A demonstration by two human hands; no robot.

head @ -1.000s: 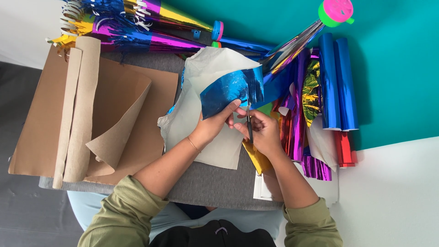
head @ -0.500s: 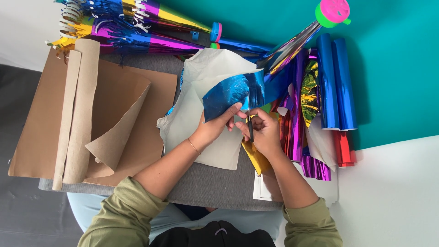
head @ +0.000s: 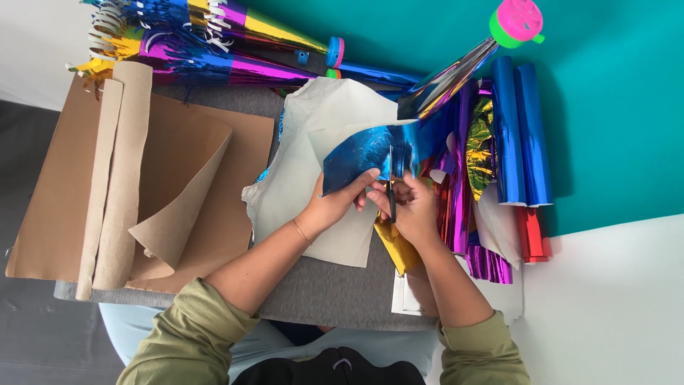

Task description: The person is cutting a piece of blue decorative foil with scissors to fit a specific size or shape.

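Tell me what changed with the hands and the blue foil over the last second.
Little moved. The blue foil piece has turned a bit in the left hand, and the scissors in the right hand sit deeper in its edge. Both grips, the cream paper and the brown rolls stayed put.

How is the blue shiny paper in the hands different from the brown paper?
The blue foil sheet is shiny and small; the brown paper is dull and big. The foil is held up by the left hand; the brown paper lies untouched, partly rolled. Both are thin sheets.

Cardboard sheets (head: 64,207) left; paper (head: 306,185) middle; foil rolls (head: 520,135) right.
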